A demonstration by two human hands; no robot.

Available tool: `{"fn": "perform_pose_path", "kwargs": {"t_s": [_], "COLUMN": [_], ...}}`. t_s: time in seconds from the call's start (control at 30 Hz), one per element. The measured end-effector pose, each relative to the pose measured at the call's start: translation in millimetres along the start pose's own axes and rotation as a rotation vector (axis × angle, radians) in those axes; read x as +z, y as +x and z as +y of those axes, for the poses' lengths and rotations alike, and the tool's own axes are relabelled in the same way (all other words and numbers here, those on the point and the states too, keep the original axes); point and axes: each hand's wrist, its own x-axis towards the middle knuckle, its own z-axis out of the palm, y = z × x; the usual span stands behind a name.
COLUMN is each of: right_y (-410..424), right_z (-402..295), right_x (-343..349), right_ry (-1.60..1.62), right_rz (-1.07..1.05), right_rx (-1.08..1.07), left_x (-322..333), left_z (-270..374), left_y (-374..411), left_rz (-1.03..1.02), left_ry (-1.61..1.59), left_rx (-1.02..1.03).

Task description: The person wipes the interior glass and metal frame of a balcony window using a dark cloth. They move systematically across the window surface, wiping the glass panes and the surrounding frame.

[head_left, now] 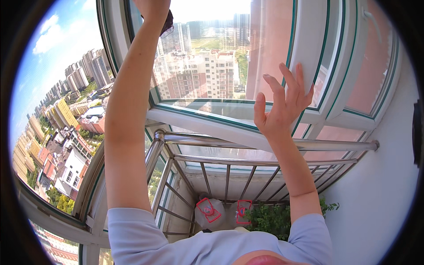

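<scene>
My left hand (153,8) is raised at the top edge, its fingers cut off by the picture. A dark, frayed cloth (168,24) shows behind its wrist, against the window glass (205,79), and appears held in that hand. My right hand (281,106) is lifted with fingers spread and nothing in it. It is in front of the lower right corner of the tilted window sash (212,119), a white frame with green seals. Whether its fingertips touch the frame (308,43) I cannot tell.
A stainless steel railing (205,140) crosses below the sash. Beneath it are clear plastic bottles (210,218) with red handles and a leafy green plant (271,218). A white wall (374,198) bounds the right. Another window (63,116) at left overlooks buildings far below. A window handle (372,21) protrudes upper right.
</scene>
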Motion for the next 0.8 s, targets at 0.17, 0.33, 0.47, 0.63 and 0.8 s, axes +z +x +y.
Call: {"fn": "perform_pose_path", "kwargs": {"t_s": [0.17, 0.33, 0.47, 0.63, 0.8], "right_y": [2, -9, -28, -57, -66], "right_z": [-7, 3, 2, -14, -26], "right_x": [5, -13, -41, -50, -37], "right_ry": [0.339, 0.789, 0.733, 0.608, 0.469], "right_rz": [0.247, 0.386, 0.255, 0.063, 0.033], "right_rx": [0.011, 0.230, 0.259, 0.243, 0.191], "left_x": [-47, -84, -153, -225, -245], "left_z": [169, 228, 203, 107, -6], "left_y": [-3, -110, -216, -306, -292], "left_rz": [-0.102, -0.292, -0.490, -0.666, -0.536], "left_ry": [-0.413, -0.827, -0.573, -0.264, 0.097], "left_rx": [0.355, 0.151, 0.240, 0.437, -0.003]}}
